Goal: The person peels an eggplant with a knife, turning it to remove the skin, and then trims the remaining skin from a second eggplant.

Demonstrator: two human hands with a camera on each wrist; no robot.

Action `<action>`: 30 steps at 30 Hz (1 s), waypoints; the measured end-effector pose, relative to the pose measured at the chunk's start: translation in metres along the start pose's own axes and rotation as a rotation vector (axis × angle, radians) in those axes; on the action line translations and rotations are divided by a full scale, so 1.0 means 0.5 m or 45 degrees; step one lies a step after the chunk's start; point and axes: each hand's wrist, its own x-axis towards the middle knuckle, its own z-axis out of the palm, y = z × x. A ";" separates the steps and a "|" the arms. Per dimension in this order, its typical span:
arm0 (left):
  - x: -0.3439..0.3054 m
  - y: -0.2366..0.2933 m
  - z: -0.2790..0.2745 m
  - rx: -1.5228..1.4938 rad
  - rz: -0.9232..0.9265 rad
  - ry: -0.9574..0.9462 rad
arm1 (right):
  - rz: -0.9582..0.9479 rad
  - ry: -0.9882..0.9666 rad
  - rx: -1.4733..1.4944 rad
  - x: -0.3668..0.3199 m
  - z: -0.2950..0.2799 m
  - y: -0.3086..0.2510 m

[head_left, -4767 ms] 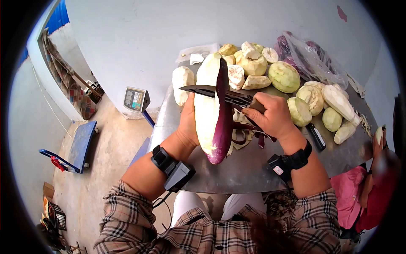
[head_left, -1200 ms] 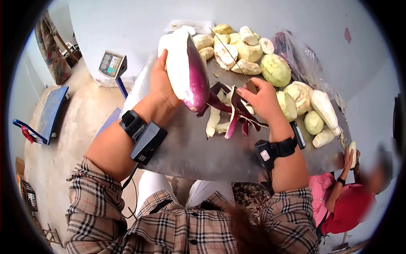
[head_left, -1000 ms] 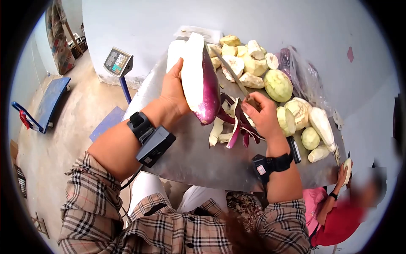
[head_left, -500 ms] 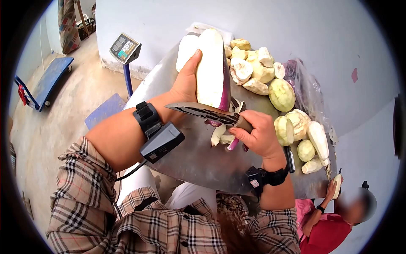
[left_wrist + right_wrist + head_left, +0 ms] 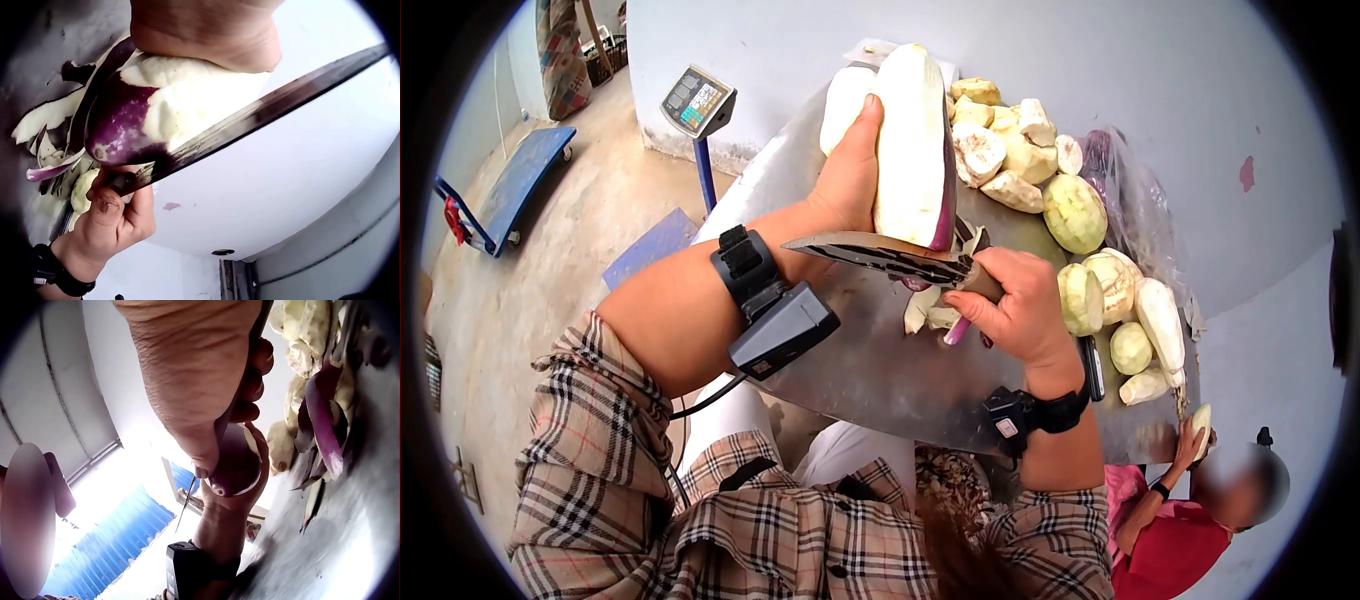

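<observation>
My left hand [image 5: 852,178] holds a large eggplant [image 5: 911,150] above the metal table, thumb along its side. Most of the side facing the head camera is peeled white; purple skin shows along its right edge. In the left wrist view the near end of the eggplant [image 5: 119,122] is still purple. My right hand [image 5: 1025,300] grips a knife [image 5: 880,256] by its handle, the broad dark-stained blade pointing left across the near end of the eggplant. Beneath them lie peel strips [image 5: 920,310], partly hidden by the knife and hand.
Peeled eggplants and pieces [image 5: 1010,150] are heaped at the back of the table [image 5: 840,350], with more [image 5: 1162,325] at right beside a plastic bag [image 5: 1135,200]. A black phone-like object [image 5: 1092,370] lies near my right wrist. Another person [image 5: 1180,515] sits at lower right; a scale [image 5: 698,100] stands left.
The knife has swung from pointing away over the table to lying leftward across the eggplant's near end. The eggplant has turned, showing more white and less purple; lately both hands moved little.
</observation>
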 end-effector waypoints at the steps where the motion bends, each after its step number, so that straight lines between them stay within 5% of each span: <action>1: -0.002 0.002 0.004 0.012 0.017 0.013 | 0.000 0.017 -0.008 0.000 0.001 0.001; 17: 0.002 -0.001 0.004 -0.183 -0.038 -0.074 | -0.018 0.199 -0.062 0.002 -0.005 0.015; 30: 0.014 -0.010 -0.016 -0.054 -0.061 -0.071 | -0.091 0.031 -0.031 0.002 -0.003 0.003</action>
